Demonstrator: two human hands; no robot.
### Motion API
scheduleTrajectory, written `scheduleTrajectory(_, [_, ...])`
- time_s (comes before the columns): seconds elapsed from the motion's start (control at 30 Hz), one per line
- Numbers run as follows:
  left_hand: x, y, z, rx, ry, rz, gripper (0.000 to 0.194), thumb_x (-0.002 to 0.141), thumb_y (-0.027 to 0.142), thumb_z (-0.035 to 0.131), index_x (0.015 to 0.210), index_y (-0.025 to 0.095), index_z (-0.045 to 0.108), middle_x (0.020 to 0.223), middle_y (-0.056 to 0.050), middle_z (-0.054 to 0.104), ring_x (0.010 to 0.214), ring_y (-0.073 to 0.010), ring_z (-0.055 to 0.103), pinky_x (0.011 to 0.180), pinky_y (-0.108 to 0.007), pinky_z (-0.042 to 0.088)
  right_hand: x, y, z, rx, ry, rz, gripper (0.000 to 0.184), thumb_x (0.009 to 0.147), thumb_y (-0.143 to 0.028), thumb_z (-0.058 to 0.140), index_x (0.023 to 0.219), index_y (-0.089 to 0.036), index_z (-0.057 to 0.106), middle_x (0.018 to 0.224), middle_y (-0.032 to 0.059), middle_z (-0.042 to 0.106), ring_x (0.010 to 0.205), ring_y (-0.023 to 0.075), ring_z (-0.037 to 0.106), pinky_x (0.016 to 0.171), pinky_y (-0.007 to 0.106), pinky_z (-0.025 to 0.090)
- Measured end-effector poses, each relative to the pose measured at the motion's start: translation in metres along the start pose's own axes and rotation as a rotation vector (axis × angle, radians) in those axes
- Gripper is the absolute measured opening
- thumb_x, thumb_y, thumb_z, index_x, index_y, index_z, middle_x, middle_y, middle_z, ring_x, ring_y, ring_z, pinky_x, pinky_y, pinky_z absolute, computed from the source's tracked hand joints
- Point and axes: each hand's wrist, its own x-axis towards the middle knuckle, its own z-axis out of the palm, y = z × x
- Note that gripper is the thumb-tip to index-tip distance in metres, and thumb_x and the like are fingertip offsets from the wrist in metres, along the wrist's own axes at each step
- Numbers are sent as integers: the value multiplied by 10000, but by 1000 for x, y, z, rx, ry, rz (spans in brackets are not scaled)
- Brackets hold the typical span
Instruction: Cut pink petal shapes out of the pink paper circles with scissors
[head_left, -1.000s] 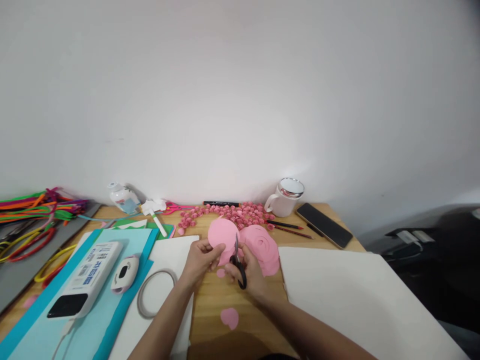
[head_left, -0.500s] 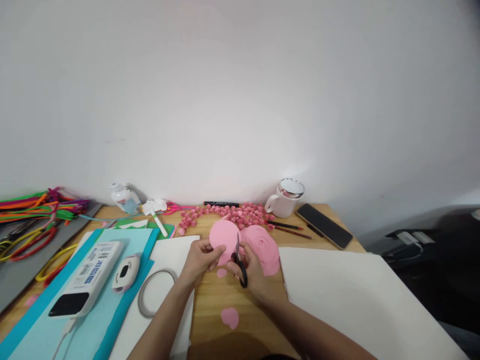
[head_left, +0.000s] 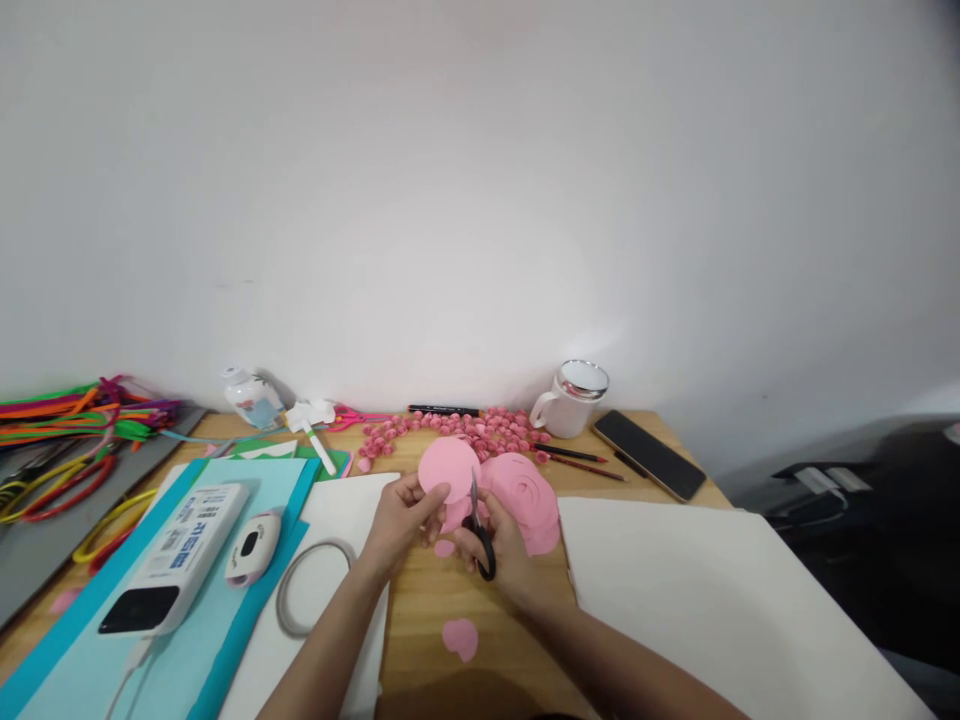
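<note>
A pink paper disc (head_left: pixel 448 468) is pinched between the thumb and fingers of my left hand (head_left: pixel 409 515). My right hand (head_left: pixel 501 545) grips a pair of black-handled scissors (head_left: pixel 482 540), whose blades point up at the disc's right edge. More pink paper hangs just below the disc, by my left fingertips. Behind my right hand lies a pile of pink paper pieces (head_left: pixel 536 500) with curved cuts in them. Small pink scraps lie on the wooden table, one of them a rounded piece (head_left: pixel 460 638) nearer to me.
Many small pink paper rolls (head_left: pixel 499 430) lie along the wall beside a white mug (head_left: pixel 574 400). A phone (head_left: pixel 649 455) and white sheets (head_left: pixel 697 590) are on the right. On the left are a power bank (head_left: pixel 176 560), a tape ring (head_left: pixel 289 595) and colourful pipe cleaners (head_left: pixel 90 410).
The disc has turned slightly in my left hand, and the scissors have shifted a little left along its edge. Both hands keep their grips.
</note>
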Motion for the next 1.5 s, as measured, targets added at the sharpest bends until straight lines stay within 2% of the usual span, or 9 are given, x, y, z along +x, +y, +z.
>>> scheduleTrajectory(0.1, [0,-2,1,68,19,-4,358,663,393,711,513,150,495,354,65,455,303,-38,328,353,-181,206,-1,-3,2,-9,-26,29,485,665,-376,717,1032,-201,453,459,-105,479,364,84,421,363,187,308])
scheduleTrajectory(0.2, [0,-2,-1,129,31,-14,380,637,396,726,475,146,490,318,75,408,311,-33,300,362,-182,190,-2,-6,1,-33,-6,0,489,635,-335,744,1013,-218,457,536,-82,532,428,105,484,409,211,378])
scheduleTrajectory(0.37, [0,-2,-3,145,6,-20,359,619,415,731,508,140,530,343,75,415,324,-33,289,367,-186,188,-2,-9,-1,-43,17,-53,526,614,-361,755,1022,-237,446,644,-43,593,585,166,589,517,262,464])
scheduleTrajectory(0.5, [-1,0,-3,134,-1,-20,353,616,415,734,514,142,535,348,76,410,327,-34,281,370,-189,184,-3,-10,-1,-50,12,-43,511,619,-384,752,1014,-249,457,625,-55,572,556,162,573,517,268,466])
scheduleTrajectory(0.63, [-2,3,-2,135,0,-10,347,618,397,737,505,142,529,337,78,404,329,-32,275,377,-187,173,-3,-7,-1,-56,30,-46,460,624,-378,753,974,-246,486,575,-71,519,490,129,499,464,242,425])
scheduleTrajectory(0.83, [-1,1,-5,118,7,-5,339,620,375,742,514,143,519,352,83,397,335,-30,263,379,-188,154,2,6,-6,-45,16,-5,552,609,-381,758,1045,-213,462,510,-87,503,421,101,442,386,203,344])
scheduleTrajectory(1.13, [1,-1,-2,23,10,16,305,703,395,681,601,165,507,399,68,486,308,-49,335,348,-182,208,-2,-4,1,-9,-7,27,453,662,-378,702,990,-208,439,430,-117,451,348,77,387,357,183,283])
scheduleTrajectory(1.23, [0,0,0,66,28,18,337,685,382,697,541,157,492,361,69,457,305,-44,326,356,-181,205,-3,-2,2,1,-38,26,464,651,-359,708,989,-216,424,437,-123,450,353,76,395,359,177,276])
scheduleTrajectory(1.5, [1,-4,-3,139,-6,7,347,621,362,744,487,133,520,338,75,411,327,-35,292,379,-184,173,-4,-9,-1,-83,9,-69,451,626,-291,745,968,-227,458,601,-59,575,555,149,566,516,257,452])
